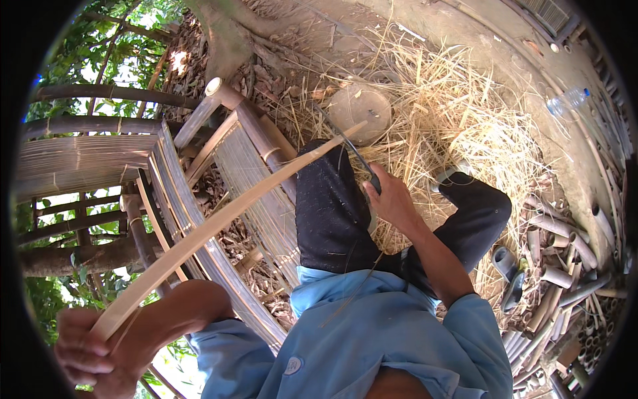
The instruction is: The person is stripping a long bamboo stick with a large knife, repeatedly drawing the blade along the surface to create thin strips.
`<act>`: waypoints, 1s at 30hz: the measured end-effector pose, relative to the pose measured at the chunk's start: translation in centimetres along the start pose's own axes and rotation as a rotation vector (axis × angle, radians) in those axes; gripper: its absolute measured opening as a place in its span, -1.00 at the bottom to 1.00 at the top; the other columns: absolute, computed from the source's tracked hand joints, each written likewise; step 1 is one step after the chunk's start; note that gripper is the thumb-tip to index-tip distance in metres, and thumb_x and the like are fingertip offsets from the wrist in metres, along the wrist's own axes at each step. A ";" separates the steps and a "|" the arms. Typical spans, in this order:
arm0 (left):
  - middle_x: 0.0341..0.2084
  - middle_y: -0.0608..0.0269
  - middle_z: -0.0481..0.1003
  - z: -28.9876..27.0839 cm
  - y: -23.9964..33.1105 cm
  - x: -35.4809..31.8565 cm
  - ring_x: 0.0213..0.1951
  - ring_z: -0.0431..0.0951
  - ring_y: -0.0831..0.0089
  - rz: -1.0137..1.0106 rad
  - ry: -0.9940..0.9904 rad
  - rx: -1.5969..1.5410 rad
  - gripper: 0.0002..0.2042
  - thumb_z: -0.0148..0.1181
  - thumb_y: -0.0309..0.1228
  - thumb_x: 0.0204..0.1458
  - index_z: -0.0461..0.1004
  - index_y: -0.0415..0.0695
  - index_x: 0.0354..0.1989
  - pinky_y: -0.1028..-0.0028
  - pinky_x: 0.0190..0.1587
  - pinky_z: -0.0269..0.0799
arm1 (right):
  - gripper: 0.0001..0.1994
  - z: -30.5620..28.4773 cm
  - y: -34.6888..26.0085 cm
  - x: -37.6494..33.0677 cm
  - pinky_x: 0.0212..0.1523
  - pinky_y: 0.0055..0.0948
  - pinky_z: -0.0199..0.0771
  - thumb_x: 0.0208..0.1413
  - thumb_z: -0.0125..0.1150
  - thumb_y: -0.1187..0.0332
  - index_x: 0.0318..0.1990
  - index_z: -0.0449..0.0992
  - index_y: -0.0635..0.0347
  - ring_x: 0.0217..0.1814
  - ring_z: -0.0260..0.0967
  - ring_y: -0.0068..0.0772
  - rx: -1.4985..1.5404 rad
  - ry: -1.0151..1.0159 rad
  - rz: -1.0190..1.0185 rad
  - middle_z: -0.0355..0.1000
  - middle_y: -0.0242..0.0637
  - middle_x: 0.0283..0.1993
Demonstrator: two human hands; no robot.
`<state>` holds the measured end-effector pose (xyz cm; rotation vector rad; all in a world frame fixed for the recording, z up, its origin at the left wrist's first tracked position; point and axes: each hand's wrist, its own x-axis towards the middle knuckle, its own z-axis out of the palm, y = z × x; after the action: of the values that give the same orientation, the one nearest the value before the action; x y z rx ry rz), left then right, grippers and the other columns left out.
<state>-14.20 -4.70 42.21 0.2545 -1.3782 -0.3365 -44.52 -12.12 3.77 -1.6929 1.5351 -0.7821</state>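
Note:
A long pale bamboo strip [219,216] runs from the lower left up toward the middle, narrowing to its far tip. My left hand [90,352] is closed around its near end, out at the lower left. My right hand [392,199] grips the dark handle of a long, thin-bladed knife [362,159] above my right thigh. The blade points up and to the left and crosses the strip near its far tip; whether the two touch I cannot tell. Just beyond them a round wooden block [365,110] stands on the ground.
Pale shavings [458,120] lie heaped around the block and to the right. A bamboo bench [256,193] is at my left side. Cut bamboo pieces [558,259] pile up at the right, by a sandal [513,289]. Farther off lies a clear plastic bottle [567,101].

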 end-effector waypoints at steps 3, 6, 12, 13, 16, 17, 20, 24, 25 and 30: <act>-0.83 0.42 0.14 2.6 -4.7 -3.9 -0.84 0.11 0.60 0.020 0.102 -0.067 -0.57 -0.12 0.00 0.28 0.30 -0.02 -0.55 0.52 -0.80 0.09 | -0.58 0.6 0.0 0.1 -0.18 0.05 0.49 0.24 0.18 0.28 0.17 0.29 0.26 -0.20 0.51 0.27 -0.083 -0.024 0.061 0.51 0.19 -0.20; -0.86 0.46 0.11 4.8 -8.9 -7.7 -0.86 0.07 0.62 0.059 0.212 -0.054 -0.50 -0.12 0.12 0.27 0.29 -0.03 -0.54 0.56 -0.83 0.05 | -0.62 0.1 -1.3 -0.9 -0.18 0.06 0.49 0.25 0.18 0.29 0.13 0.29 0.22 -0.20 0.51 0.26 -0.068 -0.004 0.066 0.50 0.16 -0.18; -0.88 0.47 0.05 6.3 -8.9 -9.6 -0.86 0.06 0.65 0.108 0.334 -0.117 -0.48 -0.17 0.18 0.28 0.20 0.01 -0.57 0.61 -0.84 -0.03 | -0.74 -1.7 -8.8 -2.3 -0.46 -0.20 0.54 0.21 0.26 0.29 -0.05 0.42 0.20 -0.40 0.50 0.01 -0.107 0.048 -0.272 0.43 -0.07 -0.33; -0.88 0.48 0.04 6.5 -8.7 -9.6 -0.86 0.06 0.65 0.150 0.369 0.034 -0.48 -0.17 0.17 0.28 0.20 0.02 -0.57 0.62 -0.84 -0.03 | -0.78 -1.4 -9.2 -2.2 -0.58 -0.26 0.49 0.20 0.27 0.28 -0.12 0.44 0.17 -0.50 0.46 -0.11 -0.072 0.169 -0.395 0.37 -0.18 -0.39; -0.89 0.51 0.01 5.8 -8.2 -9.8 -0.87 0.05 0.67 0.184 0.322 0.125 -0.50 -0.15 0.14 0.28 0.17 0.03 -0.57 0.63 -0.84 -0.04 | -0.82 -0.7 -8.1 -1.5 -0.64 -0.19 0.49 0.23 0.21 0.26 -0.20 0.36 0.09 -0.57 0.46 -0.07 -0.147 0.140 -0.354 0.37 -0.12 -0.46; -0.84 0.46 0.08 5.2 -8.0 -10.3 -0.84 0.12 0.64 0.159 0.272 0.104 -0.59 -0.07 0.04 0.20 0.21 -0.01 -0.52 0.62 -0.81 0.03 | -0.84 -0.4 -7.1 -0.8 -0.66 -0.16 0.48 0.24 0.18 0.27 -0.22 0.34 0.08 -0.58 0.46 -0.05 -0.191 0.091 -0.233 0.36 -0.12 -0.50; -0.84 0.46 0.07 6.0 -8.4 -9.9 -0.84 0.11 0.65 0.159 0.268 0.082 -0.61 -0.07 0.02 0.20 0.20 -0.01 -0.52 0.63 -0.80 0.03 | -0.85 -0.7 -7.2 -0.6 -0.66 -0.16 0.48 0.27 0.14 0.27 -0.21 0.35 0.10 -0.60 0.45 -0.03 -0.198 0.053 -0.231 0.35 -0.12 -0.53; -0.89 0.54 -0.01 5.6 -8.8 -9.9 -0.88 0.04 0.70 0.170 0.308 0.048 -0.55 -0.15 0.06 0.27 0.15 0.04 -0.59 0.65 -0.84 -0.04 | -0.83 -1.8 -9.6 -3.3 -0.58 -0.12 0.46 0.25 0.17 0.29 -0.16 0.35 0.15 -0.50 0.45 0.07 -0.064 0.059 -0.550 0.38 -0.03 -0.44; -0.89 0.54 0.00 6.1 -8.5 -9.5 -0.88 0.05 0.71 0.210 0.340 0.162 -0.55 -0.16 0.07 0.26 0.16 0.04 -0.59 0.66 -0.84 -0.03 | -0.81 -0.6 -8.0 -2.9 -0.62 -0.19 0.47 0.20 0.20 0.35 -0.09 0.41 0.15 -0.47 0.48 -0.05 -0.217 0.128 -0.602 0.36 -0.10 -0.44; -0.89 0.56 0.00 6.3 -8.9 -9.4 -0.88 0.04 0.75 0.191 0.310 0.100 -0.56 -0.08 0.07 0.22 0.17 0.04 -0.59 0.71 -0.86 -0.02 | -0.81 -0.5 -6.5 -2.2 -0.64 -0.32 0.50 0.17 0.17 0.37 -0.08 0.43 0.13 -0.57 0.43 -0.32 -0.307 0.001 -0.225 0.30 -0.23 -0.49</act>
<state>-22.61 -9.22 31.43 0.2442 -1.1034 -0.0642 -41.56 -9.74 9.48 -2.1183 1.5436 -0.6834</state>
